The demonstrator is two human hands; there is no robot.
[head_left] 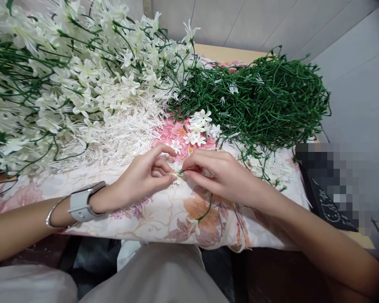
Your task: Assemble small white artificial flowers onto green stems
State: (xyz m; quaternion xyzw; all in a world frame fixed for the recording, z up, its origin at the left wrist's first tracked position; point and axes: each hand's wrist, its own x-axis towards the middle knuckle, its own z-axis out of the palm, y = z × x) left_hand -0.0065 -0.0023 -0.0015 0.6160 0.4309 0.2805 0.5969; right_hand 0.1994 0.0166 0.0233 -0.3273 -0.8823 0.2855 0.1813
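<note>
My left hand [142, 174], a watch on its wrist, pinches a small white artificial flower [177, 180] between thumb and forefinger; the fingers partly hide it. Close against it, my right hand [222, 172] pinches the green tip of a plastic stem [209, 209], whose curved lower end hangs below the palm. The stem's tip and the flower meet between my fingertips; whether they are joined, I cannot tell. Just beyond my hands lie several loose white blossoms [199, 126]. Left of these spreads a heap of thin white stamens [129, 130].
A large pile of finished white flowers on stems [82, 71] fills the back left. Bare green stems [265, 101] are heaped at the back right. A floral cloth [173, 214] covers the table. A dark item, partly pixelated [328, 202], stands at the right edge, near the wall [360, 97].
</note>
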